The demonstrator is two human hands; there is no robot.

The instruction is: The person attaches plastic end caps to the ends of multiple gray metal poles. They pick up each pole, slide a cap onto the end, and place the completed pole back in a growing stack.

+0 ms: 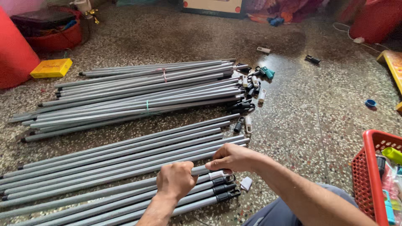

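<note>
Seen from the head camera, both hands grasp one grey pole (125, 184) that lies on the floor, its long axis running from lower left up to the right. The left hand (176, 181) is clenched round the shaft; the right hand (231, 158) pinches it nearer the white end cap (217, 174). More grey poles (117, 157) lie touching alongside. Open floor (301, 121) stretches rightward toward the red basket (368, 171).

grey poles (125, 155) – black end caps (224, 187) – red basket (370, 167), yellow box (51, 68), speckled floor (301, 121).
</note>
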